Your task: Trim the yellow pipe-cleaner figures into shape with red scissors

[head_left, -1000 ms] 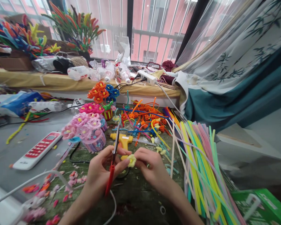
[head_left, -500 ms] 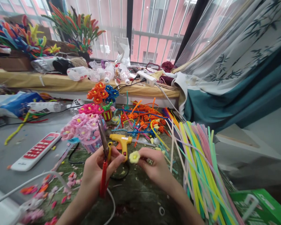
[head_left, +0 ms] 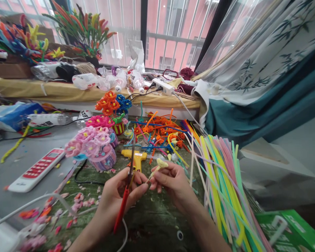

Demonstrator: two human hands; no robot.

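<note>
Resting clamped in the right grip point(head_left: 173, 179), the pale yellow flower point(head_left: 161, 163) is handled best, I judge, lightly by its stem point(head_left: 153, 173), without crushing. The left grip point(head_left: 118, 188) is closed around scissors point(head_left: 123, 207), which should point away from the flower. Beyond the left grip, leftward, a lilac pot point(head_left: 104, 160) carries pink flowers point(head_left: 90, 140).

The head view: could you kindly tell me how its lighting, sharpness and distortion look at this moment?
In the head view, the window is the brightest area, partly washed pale; in the head view, the scissors and yellow flower look slightly soft; in the head view, the window bars lean, suggesting a wide lens.
</note>
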